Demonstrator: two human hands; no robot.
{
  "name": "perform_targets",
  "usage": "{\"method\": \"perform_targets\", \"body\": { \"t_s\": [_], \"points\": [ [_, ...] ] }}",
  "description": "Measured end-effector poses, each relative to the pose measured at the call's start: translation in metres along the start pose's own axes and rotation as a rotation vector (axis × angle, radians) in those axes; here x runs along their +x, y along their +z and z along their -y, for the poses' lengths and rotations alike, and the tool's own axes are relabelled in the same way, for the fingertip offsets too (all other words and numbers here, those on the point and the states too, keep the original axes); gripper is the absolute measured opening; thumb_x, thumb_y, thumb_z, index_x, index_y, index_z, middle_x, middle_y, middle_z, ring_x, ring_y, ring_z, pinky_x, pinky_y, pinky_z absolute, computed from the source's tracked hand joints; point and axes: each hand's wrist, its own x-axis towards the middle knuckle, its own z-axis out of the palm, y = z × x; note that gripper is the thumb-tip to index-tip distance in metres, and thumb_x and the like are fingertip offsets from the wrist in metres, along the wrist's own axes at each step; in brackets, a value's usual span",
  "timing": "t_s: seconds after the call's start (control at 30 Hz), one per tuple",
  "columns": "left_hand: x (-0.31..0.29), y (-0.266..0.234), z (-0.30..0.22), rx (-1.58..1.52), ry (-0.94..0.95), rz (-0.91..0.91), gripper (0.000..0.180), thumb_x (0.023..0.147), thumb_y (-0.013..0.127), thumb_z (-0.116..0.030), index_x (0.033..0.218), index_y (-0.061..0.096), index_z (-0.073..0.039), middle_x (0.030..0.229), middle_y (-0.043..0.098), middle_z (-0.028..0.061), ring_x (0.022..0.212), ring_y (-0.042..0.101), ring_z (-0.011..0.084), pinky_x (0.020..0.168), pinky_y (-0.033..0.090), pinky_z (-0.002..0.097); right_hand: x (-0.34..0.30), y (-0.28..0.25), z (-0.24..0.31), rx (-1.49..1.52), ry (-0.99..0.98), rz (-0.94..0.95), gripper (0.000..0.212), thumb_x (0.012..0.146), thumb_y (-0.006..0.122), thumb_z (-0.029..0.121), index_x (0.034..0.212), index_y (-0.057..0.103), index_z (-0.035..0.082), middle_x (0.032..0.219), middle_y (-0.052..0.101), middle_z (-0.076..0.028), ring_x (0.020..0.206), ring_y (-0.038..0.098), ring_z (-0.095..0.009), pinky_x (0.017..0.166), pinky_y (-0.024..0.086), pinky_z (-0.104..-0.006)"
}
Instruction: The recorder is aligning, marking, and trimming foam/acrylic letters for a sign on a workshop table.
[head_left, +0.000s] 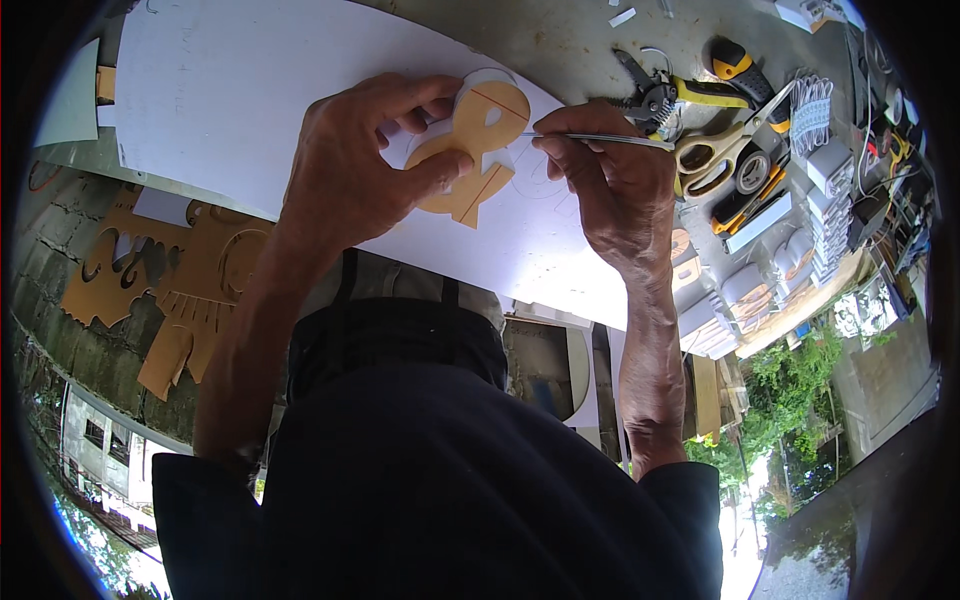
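My left hand (352, 160) holds an ampersand-shaped cutout (468, 128) above a large white sheet (220, 110). The cutout's face is tan with red lines on it, and a white layer shows along its upper edge. The thumb presses on the tan face while the fingers curl behind, partly hidden. Between the thumb and fingers of my right hand (622, 195) lies a slim, straight metal tool (610, 138). Its tip points left, close to the cutout's right edge; whether they touch I cannot tell. Faint curved outlines mark the sheet below.
On the grey tabletop at right lie wire strippers (655, 100), cream-handled scissors (705, 165), a yellow-black utility knife (738, 65), a tape roll (752, 172) and a bundle of white cord (810, 108). Cut-out brown panels (205, 260) stand low at left. White-edged letter pieces (745, 290) sit at right.
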Motion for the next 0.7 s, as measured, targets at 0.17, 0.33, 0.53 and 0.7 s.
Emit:
{"method": "perform_targets", "body": {
  "t_s": [0.17, 0.33, 0.53, 0.7],
  "points": [
    [-0.0015, -0.0017, -0.0005, 0.009, 0.002, -0.002, 0.052, 0.077, 0.085, -0.022, 0.127, 0.072, -0.013, 0.103, 0.075, 0.0021, 0.091, 0.067, 0.0161, 0.08, 0.05, 0.035, -0.0011, 0.0011, -0.003, 0.016, 0.011, 0.04, 0.002, 0.093, 0.068, -0.005, 0.091, 0.069, -0.004, 0.098, 0.074, -0.008, 0.067, 0.071, -0.019, 0.058, 0.056, -0.0306],
    [-0.0008, 0.0007, 0.0035, 0.018, 0.023, -0.012, 0.052, 0.078, 0.085, -0.024, 0.127, 0.072, -0.012, 0.104, 0.075, 0.0022, 0.091, 0.067, 0.016, 0.08, 0.05, 0.0349, 0.0011, 0.0017, -0.0015, -0.091, -0.092, 0.041, 0.007, 0.088, 0.07, -0.009, 0.091, 0.069, -0.003, 0.1, 0.073, -0.007, 0.072, 0.073, -0.02, 0.059, 0.058, -0.0318],
    [-0.0016, -0.0003, 0.0028, 0.038, 0.023, 0.002, 0.052, 0.079, 0.084, -0.025, 0.128, 0.072, -0.013, 0.104, 0.075, 0.0022, 0.092, 0.067, 0.0155, 0.08, 0.05, 0.0347, 0.0018, 0.0021, -0.0042, -0.154, -0.177, 0.038, 0.011, 0.085, 0.072, -0.01, 0.093, 0.069, -0.003, 0.102, 0.073, -0.007, 0.079, 0.074, -0.022, 0.063, 0.059, -0.0337],
    [-0.0027, 0.0014, 0.0034, 0.019, -0.004, -0.003, 0.052, 0.079, 0.084, -0.026, 0.128, 0.071, -0.013, 0.105, 0.075, 0.0019, 0.091, 0.066, 0.0151, 0.081, 0.049, 0.0348, 0.0007, 0.0035, -0.0053, -0.137, -0.167, 0.033, 0.011, 0.085, 0.072, -0.009, 0.093, 0.068, -0.003, 0.102, 0.073, -0.006, 0.074, 0.073, -0.021, 0.06, 0.058, -0.033]
  ]
}}
